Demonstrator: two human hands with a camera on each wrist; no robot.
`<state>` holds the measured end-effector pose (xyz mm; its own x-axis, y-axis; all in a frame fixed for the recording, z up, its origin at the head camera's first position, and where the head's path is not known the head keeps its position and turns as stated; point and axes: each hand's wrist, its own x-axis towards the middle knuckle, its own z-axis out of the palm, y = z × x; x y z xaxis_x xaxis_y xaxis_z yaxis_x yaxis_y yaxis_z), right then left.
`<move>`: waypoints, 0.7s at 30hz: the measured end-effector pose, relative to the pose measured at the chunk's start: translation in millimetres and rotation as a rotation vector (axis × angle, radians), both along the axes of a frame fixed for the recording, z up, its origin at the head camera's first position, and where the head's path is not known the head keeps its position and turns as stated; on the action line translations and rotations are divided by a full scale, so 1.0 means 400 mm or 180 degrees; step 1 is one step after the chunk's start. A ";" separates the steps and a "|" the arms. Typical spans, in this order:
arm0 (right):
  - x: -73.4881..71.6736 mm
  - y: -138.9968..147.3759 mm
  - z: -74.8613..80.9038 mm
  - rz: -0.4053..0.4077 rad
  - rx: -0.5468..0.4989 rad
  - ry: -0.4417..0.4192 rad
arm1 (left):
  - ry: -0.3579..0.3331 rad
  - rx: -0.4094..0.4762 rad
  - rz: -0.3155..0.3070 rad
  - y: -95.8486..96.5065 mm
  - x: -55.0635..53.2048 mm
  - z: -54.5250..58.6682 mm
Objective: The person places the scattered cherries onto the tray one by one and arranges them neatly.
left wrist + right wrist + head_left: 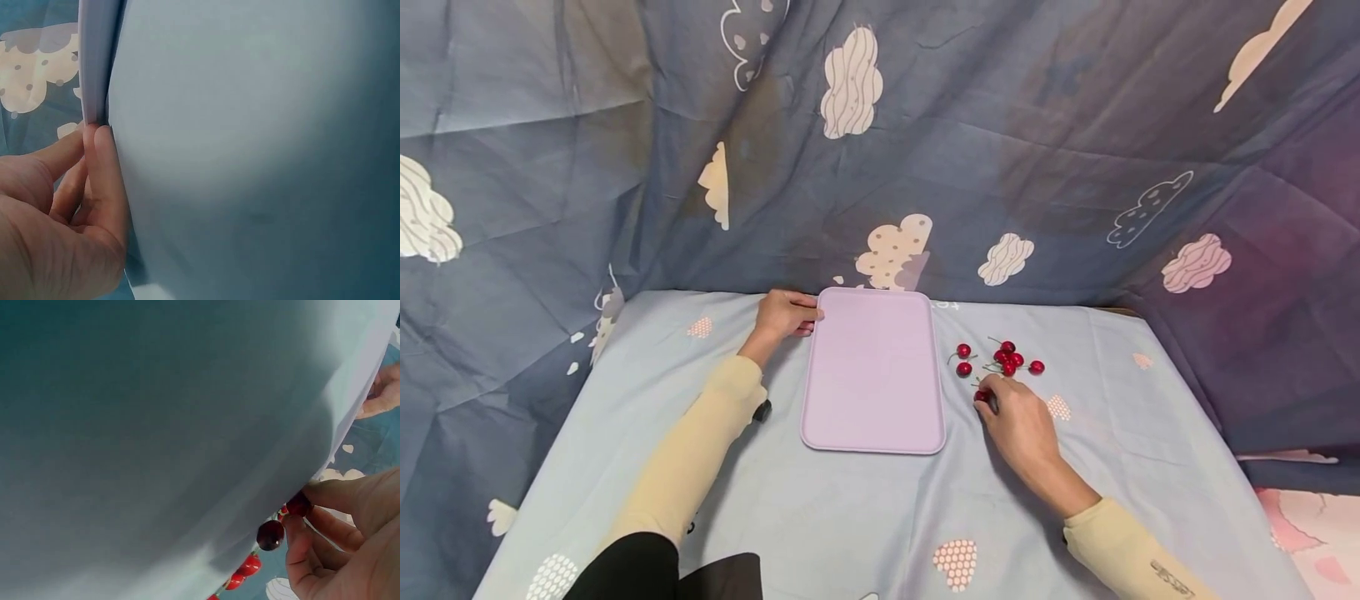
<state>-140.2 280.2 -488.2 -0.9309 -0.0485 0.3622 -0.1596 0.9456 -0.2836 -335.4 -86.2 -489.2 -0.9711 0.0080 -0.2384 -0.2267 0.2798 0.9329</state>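
A flat lilac tray lies on the light blue sheet, bare on top. My left hand pinches its upper left edge, thumb on the rim and the other fingers at its side; the left wrist view shows the tray edge between thumb and fingers. To the right of the tray, my right hand holds a dark red cherry between thumb and fingertips, low over the sheet. Two cherries lie just beyond that hand, near the tray, and a cluster of several cherries with green stems sits farther right.
The sheet covers the tabletop and has printed hearts. A dark cloud-patterned cloth hangs behind and at both sides. At the lower right is a pink patterned fabric. A black shape shows at the bottom edge.
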 end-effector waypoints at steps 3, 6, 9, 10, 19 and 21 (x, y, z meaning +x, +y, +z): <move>0.000 -0.003 0.011 -0.0016 -0.0071 0.0065 | -0.0001 0.0011 0.0014 0.002 0.000 -0.002; -0.003 -0.009 0.024 -0.0004 -0.0162 0.0165 | -0.0002 -0.0015 0.0043 0.005 -0.001 -0.003; -0.009 -0.017 0.036 0.0057 -0.0241 0.0278 | -0.0029 -0.0051 0.0064 0.007 -0.003 0.000; -0.012 -0.020 0.039 0.0082 -0.0262 0.0315 | -0.0041 -0.0051 0.0064 0.007 -0.004 0.000; -0.045 -0.068 0.042 0.0167 -0.0476 0.0485 | -0.0183 -0.0066 0.0060 0.005 -0.007 0.005; -0.059 -0.081 0.043 0.0229 -0.0531 0.0487 | -0.0224 -0.0052 0.0081 0.002 -0.006 0.008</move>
